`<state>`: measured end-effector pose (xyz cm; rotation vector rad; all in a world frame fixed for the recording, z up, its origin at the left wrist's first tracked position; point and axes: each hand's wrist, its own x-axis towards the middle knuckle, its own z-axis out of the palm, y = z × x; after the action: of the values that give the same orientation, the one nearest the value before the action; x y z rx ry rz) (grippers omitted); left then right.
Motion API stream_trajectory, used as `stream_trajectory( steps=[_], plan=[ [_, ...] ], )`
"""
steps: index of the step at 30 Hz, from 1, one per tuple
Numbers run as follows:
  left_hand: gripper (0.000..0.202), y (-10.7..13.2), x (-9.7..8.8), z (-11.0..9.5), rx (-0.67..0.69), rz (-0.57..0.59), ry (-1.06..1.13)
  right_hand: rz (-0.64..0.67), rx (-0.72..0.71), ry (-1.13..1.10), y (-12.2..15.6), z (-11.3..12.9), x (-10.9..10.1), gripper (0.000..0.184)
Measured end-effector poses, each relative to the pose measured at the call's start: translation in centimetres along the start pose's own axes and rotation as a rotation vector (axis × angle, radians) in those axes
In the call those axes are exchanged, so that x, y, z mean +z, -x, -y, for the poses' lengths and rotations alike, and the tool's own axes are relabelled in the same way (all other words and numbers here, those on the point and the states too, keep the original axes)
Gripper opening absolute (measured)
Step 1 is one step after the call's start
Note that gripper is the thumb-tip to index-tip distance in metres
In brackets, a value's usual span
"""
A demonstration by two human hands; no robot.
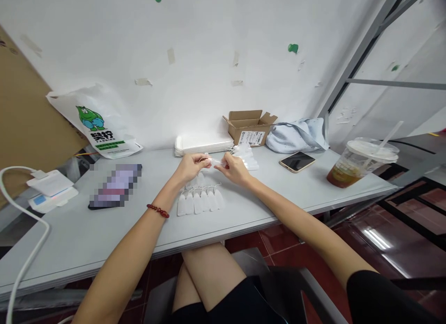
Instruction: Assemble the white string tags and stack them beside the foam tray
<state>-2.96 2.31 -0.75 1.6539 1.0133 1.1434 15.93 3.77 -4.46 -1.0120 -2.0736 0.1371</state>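
My left hand (193, 167) and my right hand (234, 168) are close together above the middle of the desk, fingers pinched. Between them runs a small clear-white piece (217, 162), perhaps a tag with its string; it is too small to name surely. Both hands grip it. Below them, a row of whitish translucent tags (198, 202) with string loops lies on the desk, with a few more tags (196, 181) just above that row. More white pieces (244, 153) lie in a pile behind my right hand. A red bead bracelet (158, 210) is on my left wrist.
Behind my hands lie a stack of white flat pieces (204, 144) and an open cardboard box (251, 131). A grey cloth bundle (296, 135), a phone (297, 162) and a drink cup (360, 163) are right. Another phone (116, 187), a white bag (95, 122) and a charger (52, 189) are left.
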Motion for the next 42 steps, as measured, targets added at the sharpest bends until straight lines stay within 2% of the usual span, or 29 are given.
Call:
stream_trajectory(
  steps=[4, 8, 11, 17, 22, 30, 33, 37, 42],
  plan=[
    [0.041, 0.0, -0.1, -0.1, 0.009, -0.008, -0.040, 0.007, 0.025, -0.018, -0.1, 0.0, -0.1, 0.030],
    [0.041, 0.1, 0.0, -0.1, -0.071, -0.016, 0.010, -0.019, 0.005, -0.020, -0.2, 0.2, -0.2, 0.028],
    [0.044, 0.1, 0.1, 0.0, -0.121, 0.015, -0.033, -0.031, -0.025, -0.020, -0.1, 0.4, -0.3, 0.028],
    [0.042, 0.2, -0.1, -0.5, -0.051, 0.058, -0.049, -0.053, -0.045, -0.058, -0.1, 0.6, -0.7, 0.030],
    [0.041, 0.2, -0.3, -0.6, -0.045, 0.086, -0.052, -0.036, -0.026, -0.157, -0.3, 0.6, -0.9, 0.032],
    [0.047, 0.5, 0.2, -0.9, -0.181, 0.072, 0.005, -0.049, -0.030, -0.207, -0.4, 0.9, -1.3, 0.031],
    [0.046, 0.6, 0.4, -0.9, -0.144, 0.086, -0.010, -0.028, 0.025, -0.230, -0.3, 1.3, -1.5, 0.028],
    [0.041, 0.5, 0.5, -0.6, -0.047, 0.107, -0.060, 0.008, 0.180, -0.359, -0.3, 1.6, -1.7, 0.028],
    [0.031, 0.4, 0.9, -0.3, 0.066, 0.048, -0.187, 0.032, 0.331, -0.586, -0.7, 1.2, -1.5, 0.032]
  ],
)
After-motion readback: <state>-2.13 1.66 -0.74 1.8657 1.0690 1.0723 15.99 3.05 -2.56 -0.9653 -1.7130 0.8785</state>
